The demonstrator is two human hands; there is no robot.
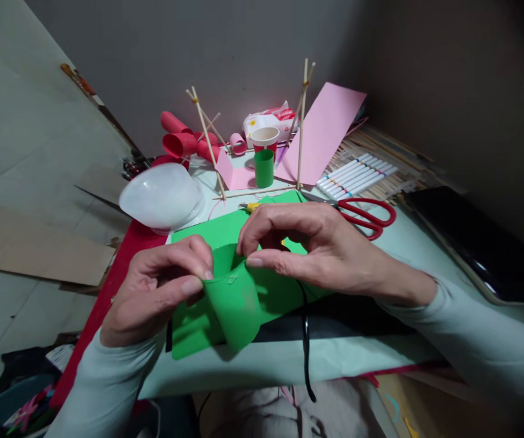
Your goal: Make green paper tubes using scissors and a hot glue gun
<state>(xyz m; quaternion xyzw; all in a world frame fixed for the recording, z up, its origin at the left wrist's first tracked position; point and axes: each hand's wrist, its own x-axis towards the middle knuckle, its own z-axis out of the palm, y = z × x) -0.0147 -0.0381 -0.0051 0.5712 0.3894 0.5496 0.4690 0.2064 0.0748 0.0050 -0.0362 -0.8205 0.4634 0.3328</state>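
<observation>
A piece of green paper (237, 301) curls into a tube between both hands, just above a flat green sheet (207, 231) on the table. My left hand (157, 289) pinches the tube's left edge between thumb and forefinger. My right hand (307, 243) pinches the upper rim of the same tube, fingers bent over it. Both hands are closed on the paper.
Red-handled scissors (366, 214) lie right of the hands. Behind stand a green paper tube (264, 168), a paper cup (265, 139), wooden stick frames (302, 121), pink paper (323, 131), red paper rolls (180, 143), a clear plastic bowl (162, 194) and markers (357, 173).
</observation>
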